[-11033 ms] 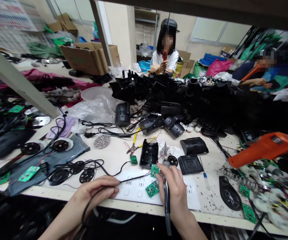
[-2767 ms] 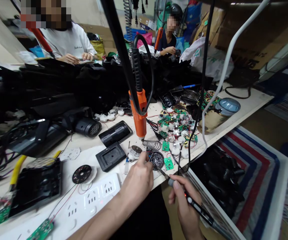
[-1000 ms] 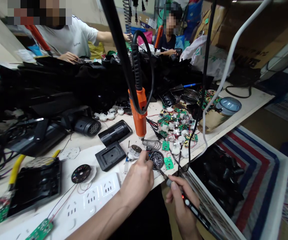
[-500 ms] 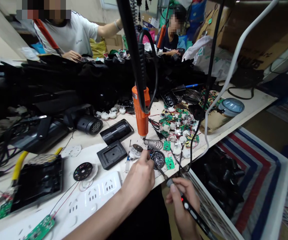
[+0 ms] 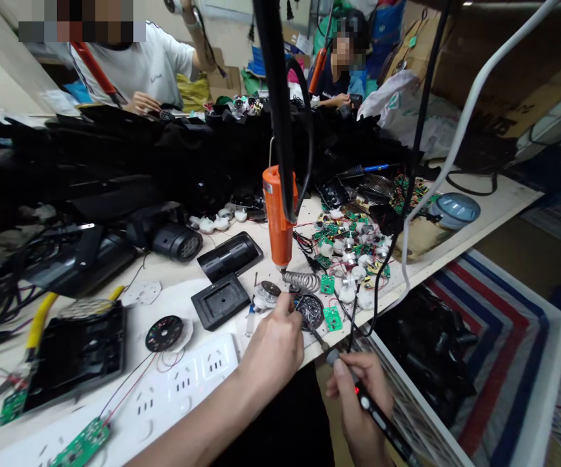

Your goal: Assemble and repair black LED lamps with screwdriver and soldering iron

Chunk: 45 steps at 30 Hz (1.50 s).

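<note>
In my right hand [image 5: 360, 395] is a black soldering iron [image 5: 377, 415] with a lit red light, held like a pen. Its metal shaft slants up and left, to the edge of a small dark dish of screws [image 5: 310, 312]. My left hand [image 5: 275, 340] is closed in a pinch beside that dish; what its fingertips hold is hidden. Just left of the fingers lies a round lamp part [image 5: 266, 295] with a pale rim. A metal coil spring [image 5: 302, 281] lies beyond the fingers, and an orange electric screwdriver [image 5: 280, 214] hangs upright above it.
Green circuit boards and white parts [image 5: 348, 253] are heaped to the right. Black housings [image 5: 219, 301], a power strip [image 5: 183, 383] and yellow-handled cutters [image 5: 41, 321] lie left. Cables [image 5: 423, 117] hang at front right. Two people sit behind the black pile [image 5: 163, 143].
The view has shifted slightly, so bench items appear a little to the right. The orange screwdriver hangs a bit differently. A person's raised arm at the back has moved left. My hands keep nearly the same pose.
</note>
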Each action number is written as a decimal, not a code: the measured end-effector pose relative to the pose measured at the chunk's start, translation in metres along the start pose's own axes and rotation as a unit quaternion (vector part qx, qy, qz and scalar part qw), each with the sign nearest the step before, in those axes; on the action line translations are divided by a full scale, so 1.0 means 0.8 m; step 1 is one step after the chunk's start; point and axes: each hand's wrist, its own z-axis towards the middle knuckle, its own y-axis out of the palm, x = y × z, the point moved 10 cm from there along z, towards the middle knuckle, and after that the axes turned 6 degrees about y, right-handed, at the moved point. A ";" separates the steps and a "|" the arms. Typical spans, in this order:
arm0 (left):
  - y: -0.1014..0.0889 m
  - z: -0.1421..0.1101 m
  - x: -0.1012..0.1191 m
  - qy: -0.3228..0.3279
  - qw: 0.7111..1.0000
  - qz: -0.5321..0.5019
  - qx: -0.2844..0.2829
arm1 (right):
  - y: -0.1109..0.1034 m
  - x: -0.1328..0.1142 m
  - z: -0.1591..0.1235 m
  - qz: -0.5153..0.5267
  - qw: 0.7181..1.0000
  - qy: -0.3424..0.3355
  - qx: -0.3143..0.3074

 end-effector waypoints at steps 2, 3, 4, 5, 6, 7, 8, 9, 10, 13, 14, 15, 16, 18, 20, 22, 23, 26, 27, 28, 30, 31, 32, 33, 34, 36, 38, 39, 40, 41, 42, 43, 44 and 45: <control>0.000 0.000 0.000 0.000 1.000 0.001 0.000 | -0.002 -0.002 -0.002 0.005 1.000 0.004 0.014; 0.000 0.000 0.000 0.001 1.000 0.000 0.001 | -0.004 -0.002 -0.003 0.009 1.000 0.012 0.027; 0.000 -0.001 0.000 0.002 1.000 0.000 0.002 | -0.007 -0.002 -0.004 0.012 0.999 0.022 0.043; 0.000 -0.001 0.000 0.003 1.000 0.000 0.003 | -0.009 -0.001 -0.005 0.014 0.998 0.031 0.056; 0.000 -0.001 0.000 0.002 1.000 0.000 0.004 | -0.011 -0.001 -0.006 0.014 0.997 0.036 0.064; -0.001 -0.002 0.000 0.000 1.000 0.000 0.004 | -0.011 -0.002 -0.006 0.013 0.997 0.033 0.065; -0.001 -0.002 0.000 -0.001 1.000 -0.001 0.005 | -0.009 -0.004 -0.005 0.012 0.998 0.023 0.057; -0.001 -0.003 0.000 -0.001 1.000 -0.001 0.006 | -0.007 -0.006 -0.004 0.010 0.999 0.009 0.045; -0.001 -0.003 0.000 -0.001 1.000 -0.003 0.007 | -0.005 -0.007 -0.003 0.007 0.999 -0.006 0.032; -0.001 -0.004 -0.001 0.001 1.000 -0.010 0.010 | -0.002 -0.007 -0.001 -0.006 0.999 -0.032 0.010; -0.001 -0.004 -0.001 0.002 1.000 -0.014 0.011 | -0.002 -0.007 0.000 -0.009 0.999 -0.034 0.011; 0.000 -0.004 -0.002 0.004 1.000 -0.018 0.014 | -0.003 -0.006 0.000 -0.011 0.999 -0.033 0.014; -0.001 -0.005 -0.003 0.006 1.000 -0.023 0.018 | -0.005 -0.007 -0.001 -0.011 0.999 -0.033 0.018; -0.002 -0.006 -0.004 0.011 0.999 -0.034 0.034 | -0.007 -0.011 -0.002 -0.009 0.999 -0.035 0.030; -0.005 -0.007 -0.004 0.016 0.998 -0.041 0.051 | -0.009 -0.015 -0.002 -0.010 0.999 -0.036 0.039; -0.006 -0.008 -0.005 0.017 0.997 -0.045 0.062 | -0.007 -0.019 -0.002 -0.011 0.999 -0.039 0.034; -0.007 -0.009 -0.006 0.017 0.997 -0.046 0.065 | -0.005 -0.021 -0.002 -0.012 0.999 -0.043 0.029; -0.006 -0.009 -0.007 0.017 0.996 -0.050 0.069 | -0.002 -0.023 -0.001 -0.020 0.998 -0.056 0.016; -0.006 -0.010 -0.008 0.015 0.996 -0.053 0.071 | -0.002 -0.022 -0.001 -0.022 0.998 -0.056 0.017; -0.006 -0.010 -0.009 0.013 0.995 -0.059 0.073 | -0.002 -0.022 -0.002 -0.023 0.998 -0.056 0.016; -0.009 -0.012 -0.012 0.011 0.992 -0.084 0.089 | -0.003 -0.020 -0.003 -0.019 0.999 -0.043 0.023; -0.013 -0.014 -0.014 0.012 0.989 -0.106 0.104 | -0.005 -0.018 -0.003 -0.017 0.999 -0.030 0.030; -0.019 -0.016 -0.016 0.014 0.984 -0.131 0.123 | -0.006 -0.017 -0.004 -0.014 0.999 -0.016 0.038; -0.025 -0.019 -0.019 0.014 0.977 -0.157 0.144 | -0.008 -0.015 -0.005 -0.010 0.999 0.000 0.046; -0.032 -0.023 -0.023 0.012 0.969 -0.183 0.165 | -0.010 -0.013 -0.006 -0.005 0.998 0.014 0.054; -0.042 -0.032 -0.036 -0.011 0.956 -0.225 0.188 | -0.012 -0.012 -0.007 0.004 0.998 0.021 0.058; -0.045 -0.041 -0.052 -0.049 0.947 -0.258 0.187 | -0.011 -0.017 -0.007 0.005 0.999 0.000 0.044; -0.044 -0.045 -0.059 -0.069 0.941 -0.279 0.180 | -0.009 -0.020 -0.007 0.002 0.999 -0.016 0.033; -0.042 -0.049 -0.067 -0.090 0.932 -0.307 0.171 | -0.006 -0.023 -0.007 -0.002 0.999 -0.029 0.023; -0.038 -0.054 -0.075 -0.113 0.919 -0.343 0.159 | -0.005 -0.025 -0.008 -0.004 0.999 -0.035 0.018; -0.033 -0.058 -0.081 -0.135 0.902 -0.384 0.145 | -0.004 -0.026 -0.008 -0.004 0.999 -0.034 0.018; -0.028 -0.062 -0.086 -0.157 0.881 -0.426 0.131 | -0.003 -0.026 -0.009 -0.002 0.999 -0.026 0.024; -0.024 -0.067 -0.090 -0.174 0.860 -0.464 0.120 | -0.004 -0.026 -0.010 0.003 0.999 -0.015 0.033; -0.022 -0.072 -0.094 -0.187 0.841 -0.494 0.115 | -0.003 -0.027 -0.012 0.009 0.999 -0.006 0.040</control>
